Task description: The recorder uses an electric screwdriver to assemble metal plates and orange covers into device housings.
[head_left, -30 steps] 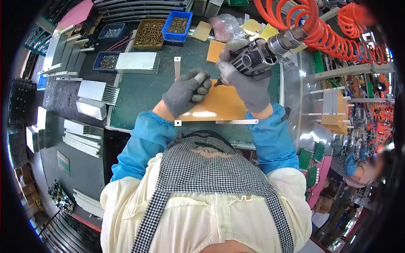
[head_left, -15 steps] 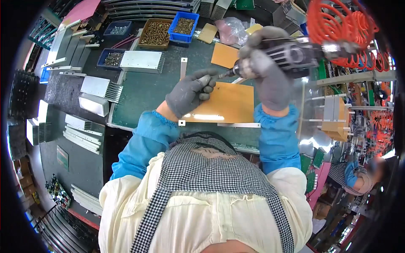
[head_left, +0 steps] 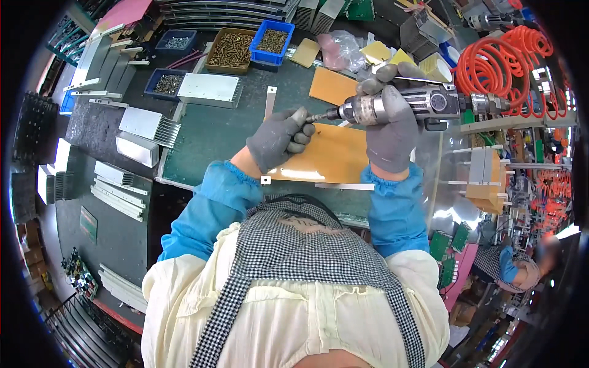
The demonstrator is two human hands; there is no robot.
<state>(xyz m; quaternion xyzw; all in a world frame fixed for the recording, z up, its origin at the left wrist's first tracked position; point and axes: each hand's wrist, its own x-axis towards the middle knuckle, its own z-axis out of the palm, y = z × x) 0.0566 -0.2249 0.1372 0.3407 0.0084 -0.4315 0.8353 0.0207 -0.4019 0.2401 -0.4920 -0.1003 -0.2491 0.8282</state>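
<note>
My right hand (head_left: 392, 132), in a grey glove, is wrapped round an air screwdriver (head_left: 423, 103) held level, its bit pointing left. The bit's tip meets the fingers of my left hand (head_left: 279, 138), also gloved, which are pinched together. Whatever small thing may be in that pinch is hidden. Below both hands an orange board (head_left: 334, 161) lies flat on the green work surface. Pale strips, one a white strip (head_left: 343, 186), show from under its near edge. Behind it lies a second orange piece (head_left: 331, 86).
At the back stand a brown tray of screws (head_left: 230, 52) and a blue bin of small screws (head_left: 272, 42). Finned metal blocks (head_left: 210, 90) lie to the left. A coiled red hose (head_left: 491, 64) hangs at the right, near the screwdriver. A co-worker (head_left: 509, 267) is at the far right.
My right hand has brought the screwdriver a little lower and left, and it has turned nearly level. Its bit now meets my left fingers, which stay pinched and have shifted slightly.
</note>
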